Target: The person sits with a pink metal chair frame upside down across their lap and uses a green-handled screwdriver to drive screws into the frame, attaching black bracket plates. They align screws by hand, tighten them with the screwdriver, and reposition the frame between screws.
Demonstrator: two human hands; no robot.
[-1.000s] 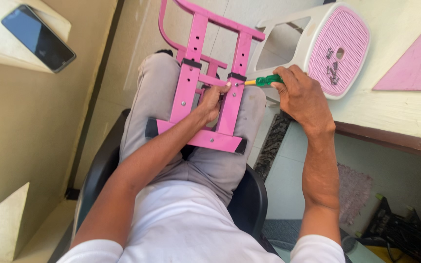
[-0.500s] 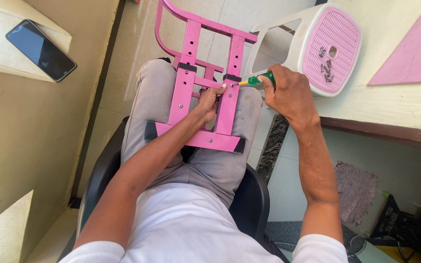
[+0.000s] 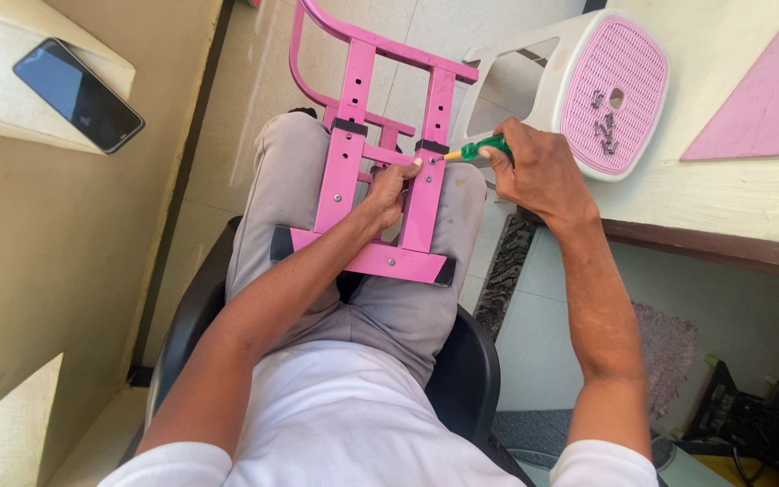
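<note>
Tiled floor (image 3: 254, 81); right hand (image 3: 534, 171) hides screwdriver (image 3: 475, 149) handle.

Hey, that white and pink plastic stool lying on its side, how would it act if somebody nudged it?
The stool is probably light: it looks like thin hollow plastic with open sides. Lying on its side with rounded corners, it would likely slide or rock rather than stay put. The small screws on its pink perforated seat might scatter. The right hand is close beside it.
</note>
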